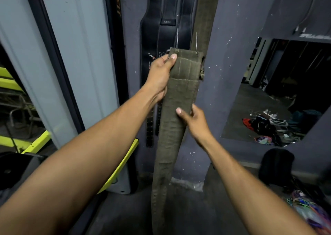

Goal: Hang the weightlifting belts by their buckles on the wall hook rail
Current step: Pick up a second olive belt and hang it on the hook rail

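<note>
Both hands grip the olive belt (176,98) hanging before the grey wall (231,77), right hand (192,117) fingers pinching its right edge mid-length, left hand (160,73) fingers clamped near its top, black belts (161,38) close behind, open room to the right.

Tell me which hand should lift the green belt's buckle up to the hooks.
Left. The left hand already grips the green belt at its top, right beside the metal buckle. The right hand pinches the strap lower down, better suited to steadying it.
</note>
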Motion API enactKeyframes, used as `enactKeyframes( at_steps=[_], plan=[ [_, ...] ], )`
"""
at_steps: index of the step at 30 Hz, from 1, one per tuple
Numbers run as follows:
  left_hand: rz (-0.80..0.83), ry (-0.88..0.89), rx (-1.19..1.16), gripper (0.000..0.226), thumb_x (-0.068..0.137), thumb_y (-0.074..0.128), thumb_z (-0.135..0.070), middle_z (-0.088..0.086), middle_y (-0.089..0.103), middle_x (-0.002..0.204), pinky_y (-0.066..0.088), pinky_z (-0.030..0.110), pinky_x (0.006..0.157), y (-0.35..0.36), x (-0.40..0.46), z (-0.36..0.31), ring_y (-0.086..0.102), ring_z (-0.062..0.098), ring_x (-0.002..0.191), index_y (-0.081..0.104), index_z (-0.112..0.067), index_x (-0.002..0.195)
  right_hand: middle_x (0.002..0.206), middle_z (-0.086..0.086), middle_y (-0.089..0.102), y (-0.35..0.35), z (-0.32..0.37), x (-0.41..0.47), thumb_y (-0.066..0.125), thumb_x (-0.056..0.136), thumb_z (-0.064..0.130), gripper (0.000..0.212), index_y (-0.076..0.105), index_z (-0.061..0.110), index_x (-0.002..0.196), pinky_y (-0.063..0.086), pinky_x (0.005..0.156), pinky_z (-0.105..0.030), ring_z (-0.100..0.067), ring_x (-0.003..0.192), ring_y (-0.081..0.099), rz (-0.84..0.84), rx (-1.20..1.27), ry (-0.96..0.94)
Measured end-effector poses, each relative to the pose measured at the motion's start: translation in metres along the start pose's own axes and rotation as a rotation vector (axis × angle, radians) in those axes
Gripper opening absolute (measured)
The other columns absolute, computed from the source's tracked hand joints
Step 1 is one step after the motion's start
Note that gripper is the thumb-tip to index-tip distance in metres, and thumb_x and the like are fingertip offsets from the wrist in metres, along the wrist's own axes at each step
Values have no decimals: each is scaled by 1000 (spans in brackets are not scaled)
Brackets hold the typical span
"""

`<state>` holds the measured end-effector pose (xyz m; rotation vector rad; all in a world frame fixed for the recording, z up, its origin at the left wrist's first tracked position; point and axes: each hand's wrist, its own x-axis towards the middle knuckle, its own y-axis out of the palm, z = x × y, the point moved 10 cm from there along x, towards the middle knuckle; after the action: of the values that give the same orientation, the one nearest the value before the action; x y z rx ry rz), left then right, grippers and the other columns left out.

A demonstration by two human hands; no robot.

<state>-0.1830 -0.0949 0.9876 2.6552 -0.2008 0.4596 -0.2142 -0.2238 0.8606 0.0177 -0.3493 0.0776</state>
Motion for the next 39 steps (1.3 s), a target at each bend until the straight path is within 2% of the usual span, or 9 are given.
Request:
enactKeyframes(
  at_steps=[4, 8, 12, 15, 20, 24, 30, 34, 39],
  plan=[
    [-6, 57, -29, 24, 107, 51, -16, 12, 76, 88, 59, 44, 87, 2, 7, -27, 72, 22, 80, 71, -2, 105, 120, -2, 77, 3, -131, -76, 73, 96, 17, 18, 73, 25, 112, 60, 90, -24, -13, 109, 74, 100, -169, 314],
    [29, 54, -45, 25, 107, 51, -16, 16, 74, 95, 55, 50, 95, 5, 10, -32, 70, 26, 86, 69, 0, 110, 121, -7, 78, -9, -182, -110, 76, 94, 19, 27, 74, 9, 119, 60, 93, -27, -19, 110, 75, 140, -279, 459],
    [40, 36, 28, 27, 108, 49, -20, 15, 74, 97, 54, 52, 97, 7, 9, -16, 70, 24, 88, 71, -3, 110, 116, 0, 79, -18, -107, -55, 71, 97, 18, 23, 74, 12, 119, 60, 93, -28, -16, 110, 75, 74, -126, 287],
    [24, -2, 73, 28, 108, 48, -20, 14, 73, 97, 57, 42, 88, 6, 5, 6, 70, 22, 85, 69, -2, 112, 104, 5, 79, -28, -15, -4, 61, 104, 21, 15, 73, 15, 108, 59, 84, -23, -6, 97, 74, -26, -25, 108],
    [61, -44, 94, 32, 109, 46, -15, 17, 74, 100, 60, 36, 83, 23, -1, 35, 73, 21, 85, 63, 6, 124, 110, -6, 81, -50, 89, 52, 54, 106, 41, 35, 77, 15, 112, 60, 95, -33, -19, 107, 76, -137, 3, -35],
    [101, -44, 111, 22, 107, 48, -12, 8, 77, 98, 61, 30, 82, 38, 8, 47, 75, 15, 87, 66, -3, 118, 100, -7, 82, -72, 94, 82, 56, 97, 63, 59, 81, 9, 106, 60, 99, -42, -21, 99, 79, -204, -64, 55],
    [163, -135, 190, 22, 107, 52, -20, 5, 78, 88, 60, 26, 74, 58, 33, 53, 75, 13, 80, 70, -11, 98, 100, -2, 79, -101, 82, 111, 55, 89, 71, 59, 72, 17, 105, 59, 93, -44, -21, 98, 75, -341, -168, 17],
    [93, 50, 464, 31, 107, 52, -24, -1, 70, 72, 54, 28, 72, 65, 57, 32, 67, 11, 70, 64, -13, 81, 83, 6, 62, -112, 109, 121, 52, 106, 43, 27, 53, 19, 95, 44, 68, -32, -13, 79, 58, -339, -381, -180],
    [21, 119, 363, 35, 104, 58, -25, 25, 73, 98, 59, 40, 84, 79, 89, 31, 71, 26, 88, 62, 9, 102, 72, 9, 53, -133, 133, 143, 54, 106, 41, 30, 52, 18, 86, 41, 64, -34, -9, 67, 48, -356, -345, -326]
  ],
)
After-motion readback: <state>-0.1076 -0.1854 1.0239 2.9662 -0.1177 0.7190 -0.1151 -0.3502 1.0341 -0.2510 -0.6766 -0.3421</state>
